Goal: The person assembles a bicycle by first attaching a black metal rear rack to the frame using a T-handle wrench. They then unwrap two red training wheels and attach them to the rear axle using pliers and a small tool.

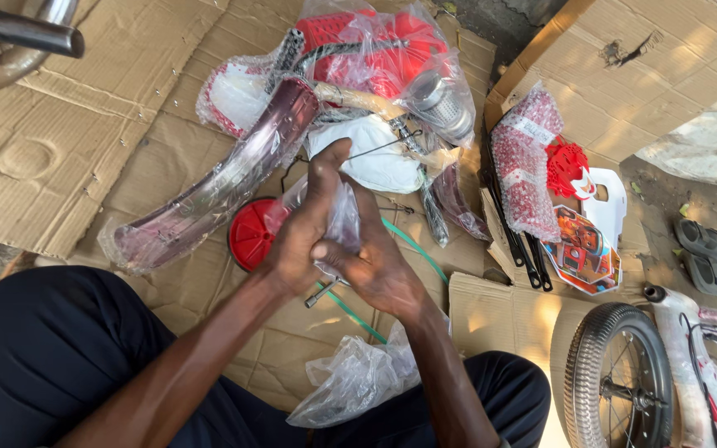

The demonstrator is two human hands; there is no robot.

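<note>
Flattened cardboard (85, 124) covers the floor, strewn with wrapped bicycle parts. The left hand (304, 224) and right hand (375, 265) meet over it, both pinched on a small clear bag (343, 217) held between them; the left fingers point up, the right ones curl around the bag's lower part. A metal bolt (321, 294) sticks out just below the hands. Beneath lie a red disc (251, 236) and a green cable (412, 249). A crumpled plastic bag (358, 377) rests between the knees. A wrapped fender (217, 187) lies left, a wheel (620, 377) far right.
</note>
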